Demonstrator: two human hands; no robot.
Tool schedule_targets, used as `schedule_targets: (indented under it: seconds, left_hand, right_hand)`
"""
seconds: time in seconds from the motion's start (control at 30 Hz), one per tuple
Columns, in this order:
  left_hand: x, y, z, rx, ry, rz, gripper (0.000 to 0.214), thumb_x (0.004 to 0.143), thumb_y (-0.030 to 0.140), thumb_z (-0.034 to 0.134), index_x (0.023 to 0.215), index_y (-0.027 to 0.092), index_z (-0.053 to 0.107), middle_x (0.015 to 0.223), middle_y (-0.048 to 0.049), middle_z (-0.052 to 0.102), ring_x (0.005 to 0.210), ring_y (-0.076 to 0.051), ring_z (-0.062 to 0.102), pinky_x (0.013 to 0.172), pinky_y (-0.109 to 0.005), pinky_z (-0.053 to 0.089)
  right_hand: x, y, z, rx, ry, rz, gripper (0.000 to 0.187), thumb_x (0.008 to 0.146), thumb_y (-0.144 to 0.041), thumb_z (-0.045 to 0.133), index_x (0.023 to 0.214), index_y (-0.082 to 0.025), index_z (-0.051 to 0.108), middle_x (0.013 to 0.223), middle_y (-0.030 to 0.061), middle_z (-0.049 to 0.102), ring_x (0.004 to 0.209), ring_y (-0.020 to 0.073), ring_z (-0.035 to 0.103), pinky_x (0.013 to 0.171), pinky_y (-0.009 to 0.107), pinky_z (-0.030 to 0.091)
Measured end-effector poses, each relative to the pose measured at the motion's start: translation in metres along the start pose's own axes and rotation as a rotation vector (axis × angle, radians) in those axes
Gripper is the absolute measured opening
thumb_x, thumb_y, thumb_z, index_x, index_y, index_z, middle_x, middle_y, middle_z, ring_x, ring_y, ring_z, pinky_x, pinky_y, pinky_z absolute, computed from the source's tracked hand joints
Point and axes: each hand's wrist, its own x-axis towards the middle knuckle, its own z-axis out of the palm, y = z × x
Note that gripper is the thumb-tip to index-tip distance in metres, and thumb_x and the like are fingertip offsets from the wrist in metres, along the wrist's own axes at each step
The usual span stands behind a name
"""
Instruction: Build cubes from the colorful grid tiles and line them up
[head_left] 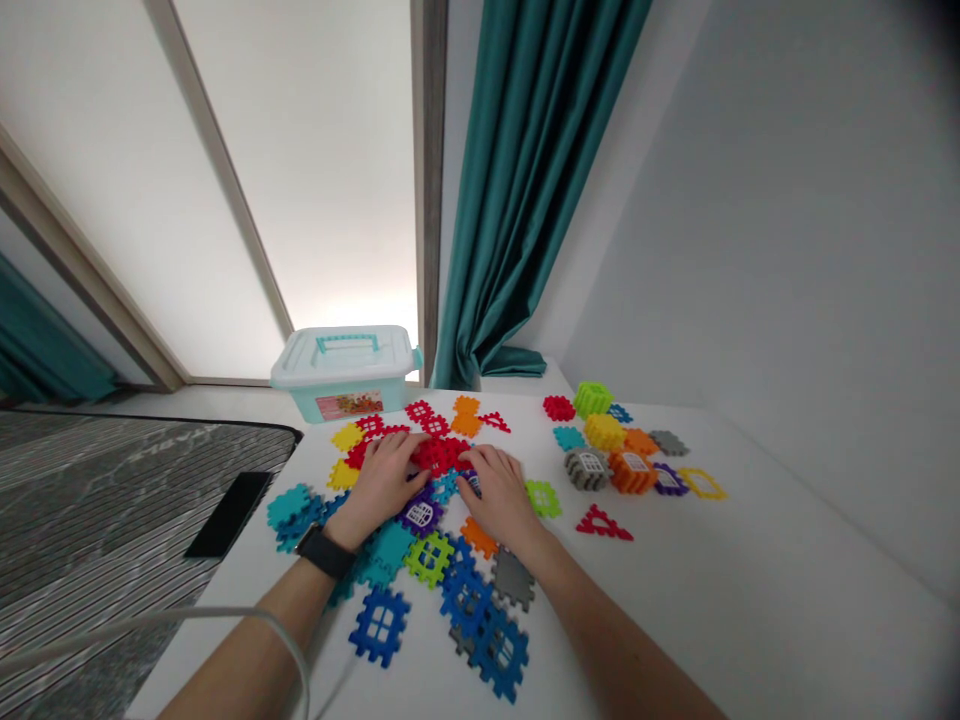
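Both my hands rest on a white table [660, 590] among flat interlocking plastic waffle tiles in many colours. My left hand [380, 480], with a black wristwatch [324, 551] on its wrist, has its fingertips on a cluster of red tiles [439, 455]. My right hand [495, 495] presses that cluster from the other side, its fingers also over a small blue tile [471, 484]. A purple window tile [421, 515] lies just below the hands. Blue window tiles [380, 626] lie nearer me.
A lidded pale-turquoise plastic box [343, 372] stands behind the tiles. Several tiles and small built cubes [604, 445] lie to the right. A grey mat [97, 520] with a black phone-like slab [229, 514] lies left, a white cable [225, 615] crosses my left forearm, and a wall [765, 250] rises right.
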Motion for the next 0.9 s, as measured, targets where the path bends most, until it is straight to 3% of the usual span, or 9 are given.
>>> schedule_targets:
  seconds: [0.1,0.23,0.37,0.5,0.73,0.9]
  left_hand:
    - [0.001,-0.002,0.003,-0.148,0.048,-0.008,0.043,0.083,0.014,0.067,0.125,0.024,0.062,0.113,-0.0079,0.070,0.112,-0.029,0.062,0.100,-0.048,0.045]
    - [0.004,-0.003,0.000,-0.503,0.100,-0.060,0.033,0.084,0.012,0.059,0.116,0.019,0.064,0.093,-0.0032,0.069,0.092,-0.020,0.066,0.089,-0.037,0.050]
    - [0.003,0.002,-0.010,-0.818,0.122,-0.157,0.029,0.082,0.021,0.065,0.110,0.018,0.065,0.086,0.0001,0.065,0.081,-0.016,0.064,0.079,-0.029,0.051]
    - [0.000,0.014,-0.018,-1.077,0.097,-0.254,0.034,0.077,0.027,0.074,0.108,0.018,0.065,0.085,0.0010,0.065,0.077,-0.014,0.062,0.071,-0.025,0.049]
    - [-0.003,0.025,-0.023,-1.238,0.075,-0.354,0.037,0.070,0.028,0.082,0.103,0.018,0.068,0.080,0.0024,0.067,0.074,-0.012,0.061,0.074,-0.023,0.049]
    - [-0.003,0.023,-0.024,-1.312,0.076,-0.402,0.043,0.069,0.028,0.083,0.107,0.018,0.067,0.081,0.0018,0.067,0.073,-0.012,0.061,0.071,-0.023,0.048]
  right_hand:
    - [0.000,0.000,0.000,0.018,0.015,0.006,0.021,0.094,-0.026,0.057,0.114,-0.024,0.060,0.118,0.0081,0.065,0.114,0.0276,0.057,0.101,0.045,0.040]
    - [0.000,-0.001,-0.002,0.062,0.073,-0.001,0.022,0.093,-0.025,0.056,0.115,-0.024,0.061,0.119,0.0093,0.064,0.115,0.0286,0.057,0.101,0.047,0.042]
    - [0.002,-0.004,-0.007,0.161,0.189,-0.043,0.026,0.095,-0.024,0.052,0.120,-0.023,0.059,0.122,0.0106,0.064,0.118,0.0291,0.057,0.102,0.049,0.044]
    - [0.000,-0.011,-0.013,0.281,0.218,-0.140,0.039,0.097,-0.024,0.050,0.136,-0.024,0.051,0.126,0.0093,0.065,0.119,0.0271,0.058,0.104,0.049,0.047]
    - [-0.002,-0.014,-0.021,0.219,0.161,-0.374,0.060,0.093,-0.023,0.058,0.150,-0.028,0.039,0.147,0.0077,0.053,0.136,0.0275,0.046,0.114,0.053,0.042]
    - [0.000,-0.010,-0.023,0.235,0.186,-0.421,0.051,0.095,-0.020,0.057,0.143,-0.030,0.048,0.142,0.0062,0.057,0.133,0.0249,0.049,0.113,0.050,0.044]
